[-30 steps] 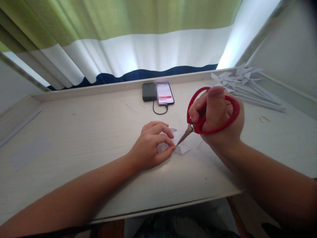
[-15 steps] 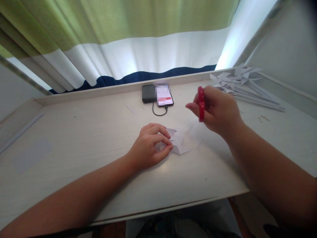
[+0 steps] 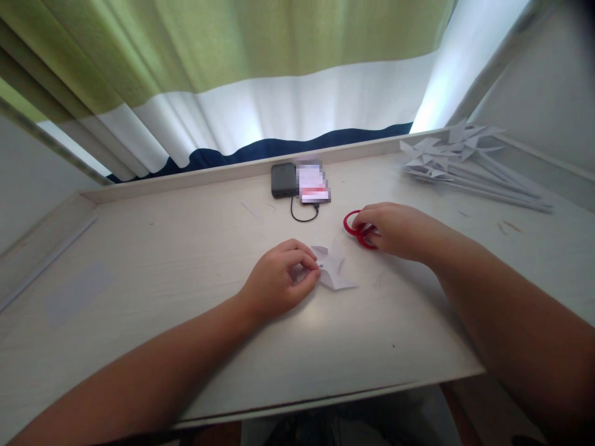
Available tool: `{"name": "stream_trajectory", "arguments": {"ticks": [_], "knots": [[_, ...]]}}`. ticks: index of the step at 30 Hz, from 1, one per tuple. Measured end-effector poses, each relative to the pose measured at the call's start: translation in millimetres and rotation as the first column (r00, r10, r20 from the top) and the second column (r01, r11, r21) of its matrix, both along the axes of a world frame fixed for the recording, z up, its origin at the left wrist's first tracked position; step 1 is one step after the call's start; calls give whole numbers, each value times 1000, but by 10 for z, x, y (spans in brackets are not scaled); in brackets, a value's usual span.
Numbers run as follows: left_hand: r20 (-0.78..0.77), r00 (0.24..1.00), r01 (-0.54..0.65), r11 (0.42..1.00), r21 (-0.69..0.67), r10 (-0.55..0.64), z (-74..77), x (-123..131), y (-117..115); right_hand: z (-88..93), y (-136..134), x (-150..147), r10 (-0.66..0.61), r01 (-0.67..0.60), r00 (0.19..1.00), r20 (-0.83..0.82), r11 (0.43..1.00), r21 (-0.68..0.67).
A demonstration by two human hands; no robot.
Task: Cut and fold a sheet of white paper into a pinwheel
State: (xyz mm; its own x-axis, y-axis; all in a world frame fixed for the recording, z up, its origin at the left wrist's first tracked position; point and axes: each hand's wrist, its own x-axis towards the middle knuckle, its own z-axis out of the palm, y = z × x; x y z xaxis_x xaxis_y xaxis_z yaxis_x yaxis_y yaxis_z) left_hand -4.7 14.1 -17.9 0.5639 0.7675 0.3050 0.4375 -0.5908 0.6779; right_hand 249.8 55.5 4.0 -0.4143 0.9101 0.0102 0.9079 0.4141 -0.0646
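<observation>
A folded white paper pinwheel (image 3: pixel 333 275) lies on the table, its points spread out to the right. My left hand (image 3: pixel 284 275) pinches its left side near the middle with thumb and fingers, which hide part of it. Just right of the pinwheel, my right hand (image 3: pixel 389 228) is closed around a pair of red-handled scissors (image 3: pixel 352 224), low over the tabletop. The two handle loops face left; the blades are hidden by the hand.
A black power bank (image 3: pixel 283 180) and a phone (image 3: pixel 313 183) joined by a short cable sit at the back. Several finished paper pinwheels on sticks (image 3: pixel 465 158) lie at the back right. A paper sheet (image 3: pixel 79 294) and a paper stick (image 3: pixel 51 260) lie left.
My right hand has come down to the table with the scissors, which have turned so both loops show. My left hand stays on the pinwheel. The view has shifted slightly.
</observation>
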Motion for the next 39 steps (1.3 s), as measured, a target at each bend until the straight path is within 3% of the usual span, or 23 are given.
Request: {"name": "stream_trajectory", "arguments": {"ticks": [6,11,18,25,39], "knots": [[37,999,-16,1000,-9,17,-6,-16,16,78,-132,-85,29,-15,991,-133,995,103],[18,999,-27,999,-37,28,-29,-19,36,115,-285,-229,131,-125,965,-227,991,42],[-85,993,-89,988,-127,79,-14,-40,17,66,-298,-272,207,-239,927,-312,969,-65],[-98,991,-104,988,-113,93,-5,-34,6,23,-264,-281,222,-276,928,-300,949,-153],[-52,996,-82,988,-132,76,-10,-18,4,5,-267,-302,273,-354,899,-342,914,-200]]}}
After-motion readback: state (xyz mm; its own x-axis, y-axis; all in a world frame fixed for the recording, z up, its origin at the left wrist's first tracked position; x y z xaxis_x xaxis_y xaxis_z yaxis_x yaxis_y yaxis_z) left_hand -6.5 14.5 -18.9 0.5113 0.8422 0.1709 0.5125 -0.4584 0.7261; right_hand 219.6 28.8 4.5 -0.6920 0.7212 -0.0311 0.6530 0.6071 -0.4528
